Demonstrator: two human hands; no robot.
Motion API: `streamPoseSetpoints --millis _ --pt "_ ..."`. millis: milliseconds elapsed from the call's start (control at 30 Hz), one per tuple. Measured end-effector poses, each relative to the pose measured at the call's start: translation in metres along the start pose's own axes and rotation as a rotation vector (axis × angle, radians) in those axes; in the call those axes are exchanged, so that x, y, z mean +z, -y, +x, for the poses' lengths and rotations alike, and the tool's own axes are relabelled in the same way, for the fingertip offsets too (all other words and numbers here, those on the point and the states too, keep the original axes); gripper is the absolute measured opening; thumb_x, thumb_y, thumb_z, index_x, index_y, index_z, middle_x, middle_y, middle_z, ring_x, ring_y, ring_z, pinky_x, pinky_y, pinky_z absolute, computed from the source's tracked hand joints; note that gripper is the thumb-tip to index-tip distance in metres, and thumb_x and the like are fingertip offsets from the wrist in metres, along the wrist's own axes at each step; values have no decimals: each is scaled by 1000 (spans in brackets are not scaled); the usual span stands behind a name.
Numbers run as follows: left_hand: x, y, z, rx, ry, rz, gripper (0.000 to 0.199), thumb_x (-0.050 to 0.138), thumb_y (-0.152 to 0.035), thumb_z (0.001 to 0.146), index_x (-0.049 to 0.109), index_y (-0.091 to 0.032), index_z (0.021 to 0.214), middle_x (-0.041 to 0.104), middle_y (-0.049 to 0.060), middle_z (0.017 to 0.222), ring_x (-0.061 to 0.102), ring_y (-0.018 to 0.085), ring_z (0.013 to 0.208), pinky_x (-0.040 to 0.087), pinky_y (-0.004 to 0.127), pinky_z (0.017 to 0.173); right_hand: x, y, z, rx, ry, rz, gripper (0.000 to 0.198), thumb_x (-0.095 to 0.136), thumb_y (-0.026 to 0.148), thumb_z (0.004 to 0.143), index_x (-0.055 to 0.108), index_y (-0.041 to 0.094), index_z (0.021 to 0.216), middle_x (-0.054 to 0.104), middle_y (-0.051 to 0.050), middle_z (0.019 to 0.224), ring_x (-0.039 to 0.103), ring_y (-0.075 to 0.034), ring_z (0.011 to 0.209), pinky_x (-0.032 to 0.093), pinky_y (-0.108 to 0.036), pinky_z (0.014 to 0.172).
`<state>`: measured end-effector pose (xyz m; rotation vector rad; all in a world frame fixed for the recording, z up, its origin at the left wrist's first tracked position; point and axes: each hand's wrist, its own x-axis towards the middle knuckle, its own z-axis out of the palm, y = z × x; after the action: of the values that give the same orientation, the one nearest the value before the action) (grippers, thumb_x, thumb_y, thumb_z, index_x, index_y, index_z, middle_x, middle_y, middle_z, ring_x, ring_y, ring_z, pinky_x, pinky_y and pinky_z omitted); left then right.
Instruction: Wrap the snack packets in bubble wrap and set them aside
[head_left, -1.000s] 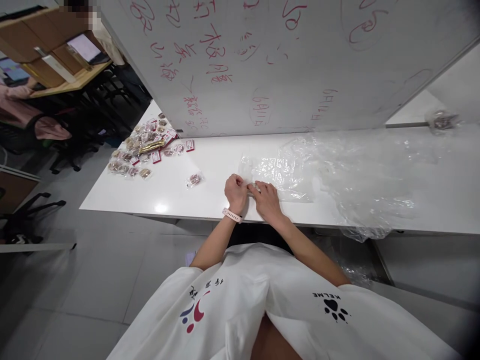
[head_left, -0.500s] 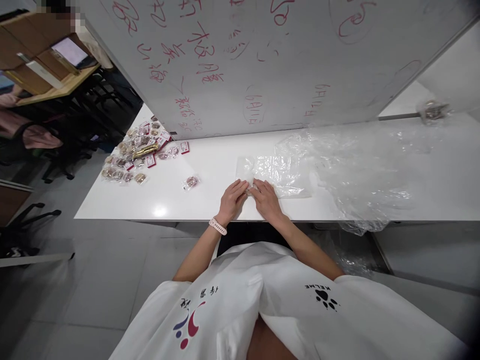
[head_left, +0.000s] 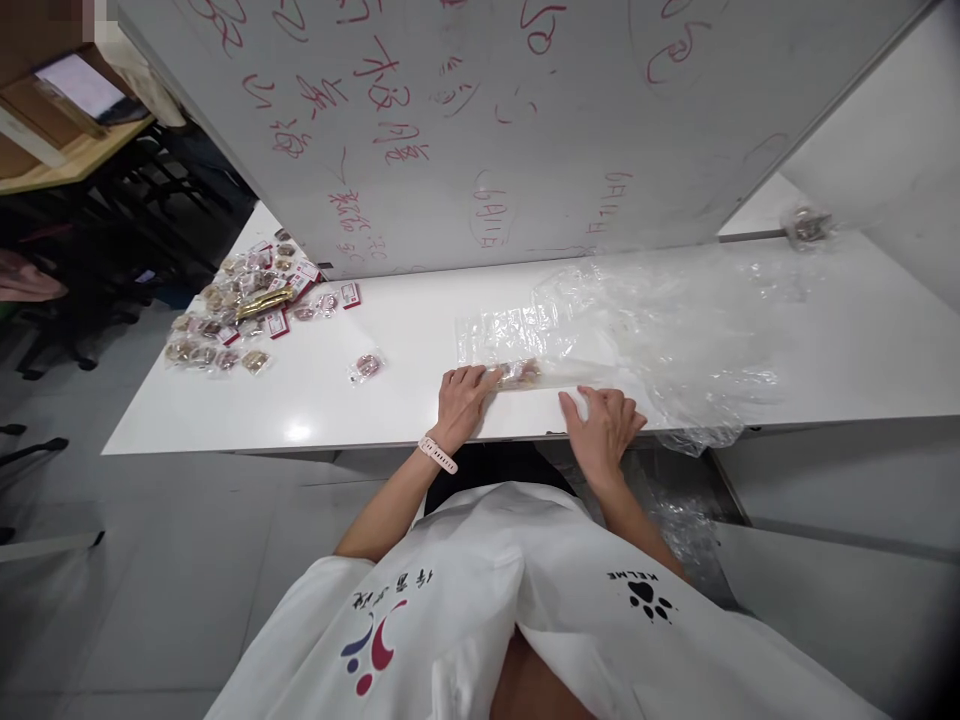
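Note:
A small clear-plastic bundle with brownish-red contents lies near the table's front edge. My left hand, wearing a pale pink wristband, has its fingers on the left end of this bundle, holding it down. Clear plastic film stretches out behind the bundle and to its right. Further right, my right hand is at the table edge, fingers apart and curved, beside the film and off the bundle. A single small wrapped packet lies left of my left hand.
Several wrapped packets, red-edged cards and a gold packet are piled on the left. Crumpled plastic sheeting covers the right side and hangs over the edge. A whiteboard stands along the back.
My right hand has moved right, away from my left hand, exposing the bundle. My left hand stays at its left end. The view has shifted slightly right.

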<state>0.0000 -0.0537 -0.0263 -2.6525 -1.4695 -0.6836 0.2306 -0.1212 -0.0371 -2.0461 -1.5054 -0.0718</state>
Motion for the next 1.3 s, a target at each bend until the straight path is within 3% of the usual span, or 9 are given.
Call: streamPoseSetpoints --millis 133,367,500,633,733,833,1033,1200,1300 --pt "7 1 0 20 -34 -52 42 40 -10 97 61 -25 130 66 11 116 60 24 108 51 41 90 11 1 31 97 98 143 49 55 59 89 68 16 107 62 -17 113 52 -33 108 38 -51 94" --pt "19 4 -5 54 -30 -171 49 33 -4 96 54 -22 137 57 8 143 48 23 138 41 50 115 31 29 55 437 323 946 59 78 62 63 67 15 97 70 -9 86 64 -23 77 54 -37 69" --pt "19 3 -5 38 8 -181 48 32 -5 97 52 -19 138 58 8 142 47 22 139 38 49 118 40 36 53 476 198 892 42 78 48 65 69 14 89 69 -6 79 64 -22 72 53 -35 65" --pt "12 -2 -3 21 52 -142 48 34 -6 98 52 -22 139 58 7 143 48 22 139 39 47 117 45 42 50 112 -21 503 21 58 25 82 72 16 94 66 -7 86 59 -19 75 47 -31 69" --pt "7 -4 -1 31 78 -120 42 39 -6 96 59 -22 130 61 8 139 49 22 138 39 46 117 46 52 47 -204 -28 324 36 44 7 84 73 20 101 61 -6 83 54 -17 74 40 -30 69" --pt "8 -3 0 23 72 -117 38 42 -4 94 63 -21 121 69 9 126 54 21 133 40 45 116 45 60 46 -395 40 211 46 40 0 84 73 21 108 57 -6 81 51 -18 77 36 -32 73" --pt "12 -2 -1 22 20 -204 30 42 -9 97 62 -21 116 66 10 127 55 22 131 40 51 116 37 66 42 -575 244 119 38 38 27 100 63 22 128 60 -11 104 49 -24 94 33 -37 80" --pt "10 -4 -6 -31 -73 -299 31 42 -17 99 50 -22 129 30 16 158 37 26 145 53 47 103 31 70 43 -646 322 10 46 28 36 105 53 19 139 59 -13 112 48 -27 96 32 -40 81" --pt "8 -5 -7 -34 -124 -330 35 43 -18 100 41 -20 135 25 21 158 37 28 145 57 44 96 27 74 45 -695 378 -49 46 31 33 104 51 14 139 59 -16 114 49 -28 97 33 -41 83"
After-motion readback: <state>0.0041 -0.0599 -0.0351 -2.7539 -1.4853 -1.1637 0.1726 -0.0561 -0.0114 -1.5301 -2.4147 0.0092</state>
